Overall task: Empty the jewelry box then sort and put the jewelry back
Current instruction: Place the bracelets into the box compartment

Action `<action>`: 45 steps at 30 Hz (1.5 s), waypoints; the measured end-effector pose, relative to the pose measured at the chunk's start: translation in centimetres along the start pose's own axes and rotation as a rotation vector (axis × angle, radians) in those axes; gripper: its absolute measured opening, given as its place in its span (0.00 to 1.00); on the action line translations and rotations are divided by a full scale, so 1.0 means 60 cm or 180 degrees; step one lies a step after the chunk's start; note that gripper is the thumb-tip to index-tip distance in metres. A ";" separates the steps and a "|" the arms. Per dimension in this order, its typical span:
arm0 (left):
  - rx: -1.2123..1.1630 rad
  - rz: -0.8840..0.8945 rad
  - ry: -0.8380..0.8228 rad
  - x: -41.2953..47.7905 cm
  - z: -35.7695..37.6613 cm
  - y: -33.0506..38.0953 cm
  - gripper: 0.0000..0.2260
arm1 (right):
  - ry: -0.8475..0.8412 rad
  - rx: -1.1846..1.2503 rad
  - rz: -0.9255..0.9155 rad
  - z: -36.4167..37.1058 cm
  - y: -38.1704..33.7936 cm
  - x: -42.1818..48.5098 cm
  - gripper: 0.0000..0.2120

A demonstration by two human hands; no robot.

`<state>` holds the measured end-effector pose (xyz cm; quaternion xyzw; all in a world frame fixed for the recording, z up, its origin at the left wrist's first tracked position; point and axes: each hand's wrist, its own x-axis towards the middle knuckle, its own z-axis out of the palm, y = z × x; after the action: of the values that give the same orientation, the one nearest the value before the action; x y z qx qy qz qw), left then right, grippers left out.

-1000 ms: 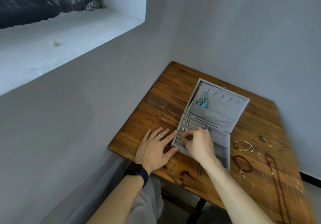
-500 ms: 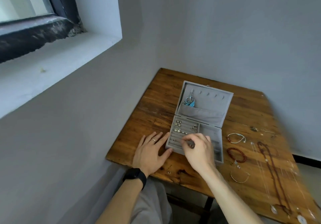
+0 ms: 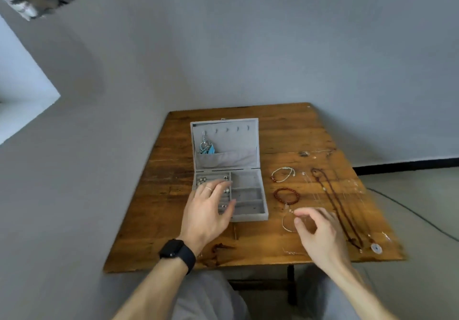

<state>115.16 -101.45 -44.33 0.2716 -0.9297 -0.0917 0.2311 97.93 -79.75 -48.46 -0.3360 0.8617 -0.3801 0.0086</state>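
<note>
A grey jewelry box (image 3: 248, 216) lies open on the wooden table (image 3: 164, 195), its lid (image 3: 224, 123) leaning back with a blue-and-silver pendant (image 3: 206, 147) on a hook. Small earrings (image 3: 201, 180) sit in the left ring rows. My left hand (image 3: 207, 210), fingers straight, rests over those rows. My right hand (image 3: 320, 230) hovers right of the box above a thin silver bangle (image 3: 288, 224), fingers loosely curled and holding nothing. A red bead bracelet (image 3: 286, 196), a white cord bracelet (image 3: 283, 174) and a long brown bead necklace (image 3: 335, 203) lie on the table.
Thin chains (image 3: 310, 185) and a round pendant (image 3: 376, 248) lie near the table's right edge. A grey wall stands behind and left of the table. A black cable (image 3: 409, 210) crosses the floor at right. My knees are under the front edge.
My right hand left the box's ring rows and moved right over the bangle. My left hand slid from beside the box onto its left compartment. The view swung right.
</note>
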 end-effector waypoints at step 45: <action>0.0904 0.0972 -0.0030 0.173 0.016 0.033 0.05 | -0.0802 -0.0982 -0.0227 0.004 0.020 0.138 0.06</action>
<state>106.03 -105.41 -40.65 0.1569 -0.9648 0.0751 0.1973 90.89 -84.17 -47.46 -0.4085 0.8894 -0.1987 0.0513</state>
